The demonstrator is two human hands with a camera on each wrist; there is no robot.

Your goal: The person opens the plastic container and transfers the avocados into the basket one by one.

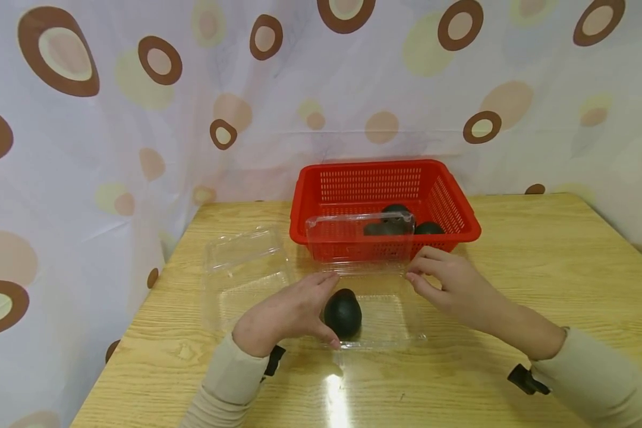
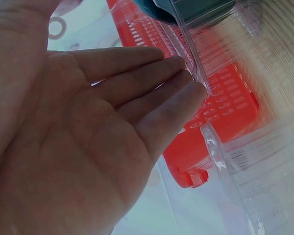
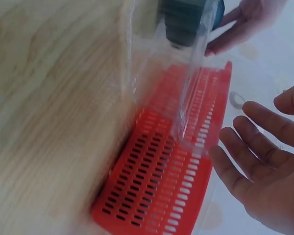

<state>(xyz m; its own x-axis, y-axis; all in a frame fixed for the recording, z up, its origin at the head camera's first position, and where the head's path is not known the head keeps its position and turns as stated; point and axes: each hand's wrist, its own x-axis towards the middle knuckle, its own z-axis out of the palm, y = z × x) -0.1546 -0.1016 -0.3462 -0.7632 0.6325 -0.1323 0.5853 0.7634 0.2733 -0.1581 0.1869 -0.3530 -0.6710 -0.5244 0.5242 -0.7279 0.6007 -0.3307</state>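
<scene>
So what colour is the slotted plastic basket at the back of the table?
Bright red all over; the basket shows best in the head view.

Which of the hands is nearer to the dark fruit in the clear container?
Left. The left hand is close beside the dark fruit; the right hand is farther, at the right of the clear container.

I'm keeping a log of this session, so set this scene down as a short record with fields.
Left hand: beside the dark avocado-like fruit; contact unclear
Right hand: by the front container's right side; holding nothing visible
Front container: clear, lid raised, that fruit inside toward the left
Other container: clear, open, farther left
Basket: red, behind the front container, several dark fruits inside
Surface: wooden table
</scene>
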